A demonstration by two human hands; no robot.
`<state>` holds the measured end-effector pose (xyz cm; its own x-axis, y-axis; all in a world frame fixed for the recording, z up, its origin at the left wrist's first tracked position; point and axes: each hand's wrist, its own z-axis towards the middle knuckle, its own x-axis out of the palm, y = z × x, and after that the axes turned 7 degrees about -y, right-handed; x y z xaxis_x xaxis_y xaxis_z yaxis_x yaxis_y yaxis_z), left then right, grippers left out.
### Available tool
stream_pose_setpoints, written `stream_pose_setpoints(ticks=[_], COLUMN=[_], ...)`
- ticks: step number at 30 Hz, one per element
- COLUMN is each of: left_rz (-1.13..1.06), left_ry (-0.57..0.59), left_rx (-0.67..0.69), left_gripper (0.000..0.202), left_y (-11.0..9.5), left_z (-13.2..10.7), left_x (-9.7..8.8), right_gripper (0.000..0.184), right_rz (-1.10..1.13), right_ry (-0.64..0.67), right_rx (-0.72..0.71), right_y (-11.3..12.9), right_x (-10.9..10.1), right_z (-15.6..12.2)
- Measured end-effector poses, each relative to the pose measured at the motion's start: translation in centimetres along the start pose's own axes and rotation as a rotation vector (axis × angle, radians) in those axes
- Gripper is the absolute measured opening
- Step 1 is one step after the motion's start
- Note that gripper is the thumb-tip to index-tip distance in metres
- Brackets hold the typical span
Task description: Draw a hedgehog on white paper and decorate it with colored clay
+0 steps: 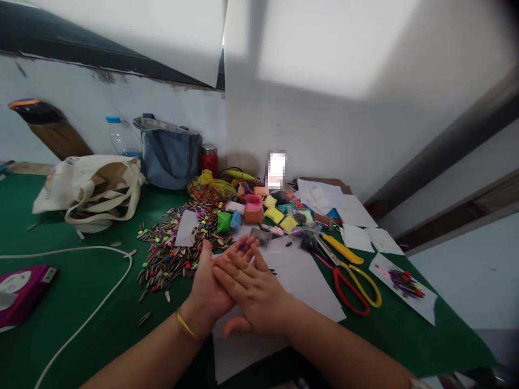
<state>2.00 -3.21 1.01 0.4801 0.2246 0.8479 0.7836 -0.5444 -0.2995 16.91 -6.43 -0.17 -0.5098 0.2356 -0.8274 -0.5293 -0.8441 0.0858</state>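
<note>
My left hand [206, 294] lies palm up with a gold bangle [185, 324] on the wrist. My right hand [253, 296] rests flat across it, palm to palm, fingers stretched out. A small purple clay piece [242, 244] peeks out at the fingertips between the two hands. Both hands hover over a white paper sheet [302, 278] on the green table [81, 335]. Just to the left lies a heap of striped sunflower seeds [168, 256] mixed with coloured beads.
Coloured clay packets [259, 208] are heaped behind the hands. Red scissors [347, 292], yellow scissors [367, 278] and a yellow knife [343, 249] lie right. A seed picture on paper [405, 283] sits far right. A tote bag [93, 186], blue bag [170, 156], white cable [117, 286] and pink box [20, 292] are left.
</note>
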Motion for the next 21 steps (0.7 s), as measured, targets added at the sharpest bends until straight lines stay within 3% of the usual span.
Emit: stream_pose_setpoints(ticks=[3, 6, 8, 11, 14, 17, 21], left_rz=[-0.028, -0.054, -0.048, -0.033, -0.038, -0.054, -0.044], left_ry=[-0.019, 0.0, -0.01, -0.03, -0.011, 0.009, -0.033], left_rx=[0.039, 0.116, 0.103, -0.015, 0.035, 0.107, 0.037], left_gripper=[0.083, 0.086, 0.086, 0.079, 0.079, 0.082, 0.079], left_y=[-0.17, -0.64, -0.43, 0.23, 0.12, -0.4, -0.29], left_z=[0.04, 0.12, 0.13, 0.05, 0.09, 0.25, 0.1], left_x=[0.12, 0.21, 0.22, 0.18, 0.04, -0.11, 0.17], right_gripper=[0.095, 0.091, 0.091, 0.093, 0.094, 0.093, 0.092], right_rz=[-0.019, 0.028, 0.048, 0.019, 0.005, 0.051, 0.043], right_ry=[-0.008, 0.04, 0.054, 0.02, 0.019, 0.065, 0.043], right_rx=[0.055, -0.019, -0.052, 0.01, 0.041, -0.042, -0.005], right_y=[-0.1, 0.24, 0.38, 0.1, -0.1, 0.21, 0.28], right_x=[-0.23, -0.63, -0.64, -0.39, -0.37, -0.47, -0.3], right_z=[-0.05, 0.05, 0.12, 0.04, -0.06, 0.05, 0.18])
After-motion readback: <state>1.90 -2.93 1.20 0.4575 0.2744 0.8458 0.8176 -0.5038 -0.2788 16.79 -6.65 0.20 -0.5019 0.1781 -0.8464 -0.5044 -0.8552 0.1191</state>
